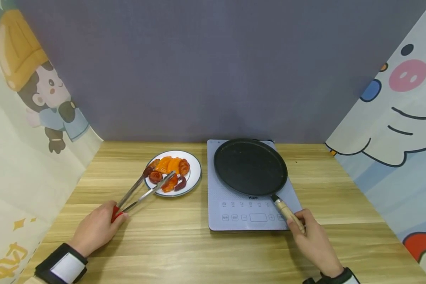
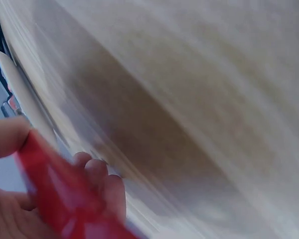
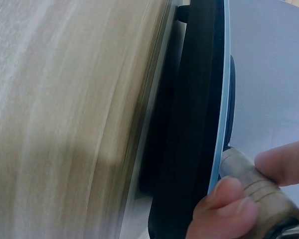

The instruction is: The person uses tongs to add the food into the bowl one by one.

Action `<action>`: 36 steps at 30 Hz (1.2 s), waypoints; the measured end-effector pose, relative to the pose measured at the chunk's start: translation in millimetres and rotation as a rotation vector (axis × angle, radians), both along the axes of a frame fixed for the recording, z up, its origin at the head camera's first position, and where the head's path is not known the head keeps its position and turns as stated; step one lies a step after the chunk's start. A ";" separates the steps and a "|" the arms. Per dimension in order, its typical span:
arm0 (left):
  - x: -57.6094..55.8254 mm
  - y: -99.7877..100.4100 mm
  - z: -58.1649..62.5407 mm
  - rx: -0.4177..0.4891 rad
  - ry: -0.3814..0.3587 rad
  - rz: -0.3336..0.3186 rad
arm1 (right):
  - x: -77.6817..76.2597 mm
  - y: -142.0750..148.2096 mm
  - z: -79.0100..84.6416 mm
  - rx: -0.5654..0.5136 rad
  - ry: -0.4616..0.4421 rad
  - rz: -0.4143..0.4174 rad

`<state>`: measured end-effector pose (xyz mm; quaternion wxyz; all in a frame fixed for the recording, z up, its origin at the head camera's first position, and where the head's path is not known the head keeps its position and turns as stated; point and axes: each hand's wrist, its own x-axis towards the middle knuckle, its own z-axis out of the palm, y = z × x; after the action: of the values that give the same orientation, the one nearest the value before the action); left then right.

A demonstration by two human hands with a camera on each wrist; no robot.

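My left hand [image 1: 98,227] grips a pair of metal tongs [image 1: 132,192] by the red handle [image 2: 65,194]. The tong arms are spread, their tips over a white plate [image 1: 196,167] with food on it: orange slices [image 1: 168,163], round reddish-brown pieces [image 1: 155,176] and a dark curved piece [image 1: 180,183]. One tip is at the plate's left edge, by a brown piece; whether it touches is unclear. My right hand [image 1: 314,238] holds the wooden handle [image 1: 288,213] of a flat black pan [image 1: 250,167]. The pan lies on a grey induction cooktop [image 1: 216,215], with nothing on its surface.
The cooktop stands on a wood-grain table [image 1: 156,252], right of the plate. A grey panel [image 1: 213,71] rises behind the table. Patterned cloth sides [image 1: 7,157] with cartoon prints flank it left and right.
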<state>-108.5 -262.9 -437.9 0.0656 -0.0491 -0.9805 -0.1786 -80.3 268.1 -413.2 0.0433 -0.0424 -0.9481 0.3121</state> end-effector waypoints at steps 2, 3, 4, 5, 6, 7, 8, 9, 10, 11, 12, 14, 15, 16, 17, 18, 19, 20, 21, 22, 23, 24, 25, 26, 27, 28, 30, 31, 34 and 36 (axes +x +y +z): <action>-0.5 -0.4 0.3 0.017 -0.005 0.006 | -0.1 0.2 -0.2 0.001 -0.001 -0.002; -0.8 -0.5 0.4 0.024 -0.007 0.009 | 0.1 0.4 -0.4 0.000 -0.001 -0.002; -1.1 -0.6 0.7 0.028 -0.006 0.010 | 0.0 0.6 -0.4 0.000 -0.001 -0.004; -1.3 -0.7 0.9 0.033 -0.005 0.011 | 0.1 0.8 -0.5 0.000 -0.001 -0.005; -1.5 -0.8 1.1 0.039 0.000 0.010 | 0.1 0.9 -0.4 -0.003 -0.005 -0.005; -1.6 -0.8 1.3 0.044 0.004 0.010 | 0.3 1.1 -0.3 -0.003 -0.008 -0.005; -1.7 -0.8 1.5 0.045 0.010 0.009 | 0.3 1.2 -0.2 -0.005 -0.011 -0.005; -1.5 -0.7 1.8 0.045 0.014 0.009 | 0.4 1.2 0.0 -0.005 -0.015 -0.005; -1.3 -0.6 2.0 0.046 0.018 0.009 | 0.5 1.1 0.2 -0.006 -0.019 -0.005; -0.9 -0.7 2.1 0.048 0.021 0.010 | 0.6 1.1 0.4 -0.006 -0.022 -0.004; -0.7 -0.7 2.1 0.047 0.024 0.011 | 0.8 0.9 0.5 -0.005 -0.024 -0.003; 0.1 -0.9 2.4 0.042 0.027 0.013 | 0.7 0.8 0.4 -0.003 -0.023 -0.004; 0.3 -1.0 2.5 0.040 0.030 0.013 | 0.7 0.8 0.1 -0.003 -0.020 -0.004; 0.4 -1.1 2.6 0.038 0.032 0.014 | 0.8 0.8 -0.2 -0.003 -0.018 -0.003; 0.6 -1.1 2.7 0.036 0.036 0.013 | 0.7 0.8 -0.6 -0.002 -0.014 -0.003; 0.6 -1.0 3.1 0.034 0.039 0.012 | 0.6 0.9 -0.9 -0.002 -0.012 -0.004; 0.6 -0.7 3.5 0.033 0.042 0.012 | 0.6 0.9 -1.2 -0.002 -0.010 -0.005; 0.5 -0.4 3.9 0.033 0.044 0.012 | 0.6 0.9 -1.5 -0.001 -0.008 -0.005; 0.3 0.0 4.4 0.033 0.045 0.013 | 0.6 0.8 -1.5 -0.001 -0.007 -0.005; 0.1 0.6 5.1 0.035 0.044 0.013 | 0.5 0.7 -1.4 0.000 -0.008 -0.007; -0.1 1.2 5.7 0.037 0.043 0.012 | 0.4 0.5 -1.3 0.000 -0.009 -0.008; -0.5 1.8 6.4 0.038 0.042 0.012 | 0.6 0.4 -1.2 -0.002 -0.012 -0.008; -1.0 2.2 7.0 0.038 0.043 0.010 | 0.7 0.3 -1.1 -0.003 -0.015 -0.008; -1.4 2.8 7.7 0.036 0.043 0.009 | 0.7 0.1 -1.0 -0.005 -0.017 -0.009; -1.9 3.3 8.4 0.035 0.043 0.008 | 0.6 -0.1 -1.0 -0.005 -0.018 -0.010; -2.4 3.7 9.0 0.033 0.045 0.007 | 0.5 -0.2 -1.0 -0.006 -0.018 -0.011; -3.4 4.5 10.2 0.025 0.046 0.008 | 0.5 -0.2 -1.2 -0.007 -0.018 -0.011; -3.9 5.0 10.8 0.021 0.046 0.007 | 0.5 -0.2 -1.4 -0.005 -0.016 -0.011; -5.2 7.4 12.6 0.015 0.042 0.004 | 0.8 0.2 -1.9 -0.003 -0.013 -0.009; -6.1 9.5 14.2 0.011 0.047 -0.004 | 1.1 0.5 -2.1 -0.001 -0.011 -0.007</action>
<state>-114.6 -253.4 -423.7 0.0884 -0.0548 -0.9776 -0.1828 -79.2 268.6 -415.3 0.0393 -0.0472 -0.9480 0.3123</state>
